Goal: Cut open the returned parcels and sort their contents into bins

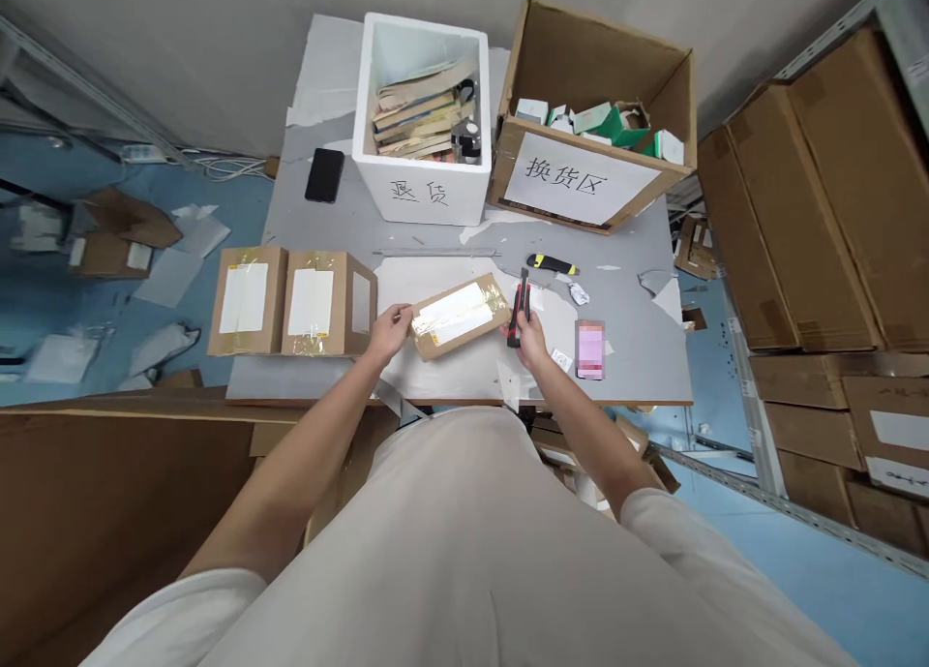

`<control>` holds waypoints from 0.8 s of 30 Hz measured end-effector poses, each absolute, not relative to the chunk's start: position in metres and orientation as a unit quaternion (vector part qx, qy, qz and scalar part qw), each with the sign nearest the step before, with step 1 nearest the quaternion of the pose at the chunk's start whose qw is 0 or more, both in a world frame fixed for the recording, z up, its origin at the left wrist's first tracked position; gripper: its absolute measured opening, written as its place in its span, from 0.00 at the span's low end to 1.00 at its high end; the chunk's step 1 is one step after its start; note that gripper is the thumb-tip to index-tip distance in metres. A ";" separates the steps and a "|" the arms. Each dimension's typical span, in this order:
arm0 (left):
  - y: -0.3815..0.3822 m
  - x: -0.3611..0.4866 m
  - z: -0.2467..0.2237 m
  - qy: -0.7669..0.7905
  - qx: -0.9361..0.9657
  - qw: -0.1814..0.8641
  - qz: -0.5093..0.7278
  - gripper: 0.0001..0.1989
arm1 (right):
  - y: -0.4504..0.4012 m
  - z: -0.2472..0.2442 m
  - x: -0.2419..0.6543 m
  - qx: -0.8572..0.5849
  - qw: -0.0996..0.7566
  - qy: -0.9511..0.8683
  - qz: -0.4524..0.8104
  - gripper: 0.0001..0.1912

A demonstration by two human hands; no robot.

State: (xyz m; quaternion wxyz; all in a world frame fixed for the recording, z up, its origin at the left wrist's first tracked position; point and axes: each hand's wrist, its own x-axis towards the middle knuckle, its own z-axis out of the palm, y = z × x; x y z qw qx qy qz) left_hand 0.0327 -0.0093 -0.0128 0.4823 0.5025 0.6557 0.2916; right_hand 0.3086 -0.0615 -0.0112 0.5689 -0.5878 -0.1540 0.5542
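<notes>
A small flat cardboard box [459, 317] with a white label and yellowish tape lies tilted in front of me. My left hand [390, 332] grips its left end. My right hand [532, 340] is closed around a red and black utility knife [520, 309] just beyond the box's right end, with the knife pointing away from me. To the left, two taped cardboard boxes with white labels, one [248, 301] and another [328, 304], stand side by side.
On the grey table [319, 231] stand a white foam bin [428, 195] of booklets and a cardboard carton [573, 183] of small boxes. A yellow and black cutter [553, 263], crumpled paper [579, 293], a black phone [324, 175] and a pink-screened phone [590, 349] lie around.
</notes>
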 end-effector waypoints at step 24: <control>-0.009 0.077 -0.006 0.575 0.638 0.485 0.164 0.55 | -0.157 0.008 0.282 -0.628 0.471 -0.184 0.592 0.23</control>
